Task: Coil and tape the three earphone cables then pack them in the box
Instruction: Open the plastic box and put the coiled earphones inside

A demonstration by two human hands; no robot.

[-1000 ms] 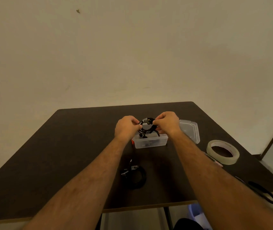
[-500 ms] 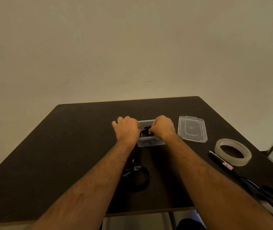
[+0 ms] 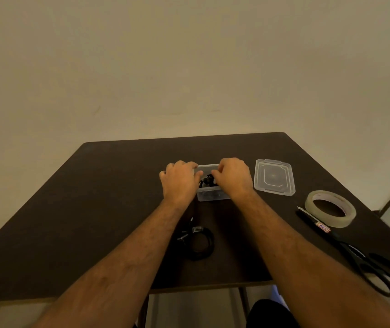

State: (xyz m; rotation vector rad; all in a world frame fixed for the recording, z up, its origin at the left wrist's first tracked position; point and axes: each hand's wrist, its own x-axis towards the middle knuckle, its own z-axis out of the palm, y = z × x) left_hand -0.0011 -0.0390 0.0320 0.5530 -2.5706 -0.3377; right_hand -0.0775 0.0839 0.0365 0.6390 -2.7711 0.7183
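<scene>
Your left hand (image 3: 180, 183) and right hand (image 3: 233, 179) are covering both ends of the clear box (image 3: 213, 196), so you are seeing only a dark tangle of earphone cable (image 3: 207, 181) in the gap between them; whether your fingertips are gripping it or just pressing on it is impossible to tell. How many coils are lying inside is unclear too. Toward 6 o'clock from the box, the second coil (image 3: 200, 243) is blending into the dark table (image 3: 94, 209), with its tape wrap barely showing. At 4 o'clock, the scissors (image 3: 376, 268) are running up against the frame's right edge.
</scene>
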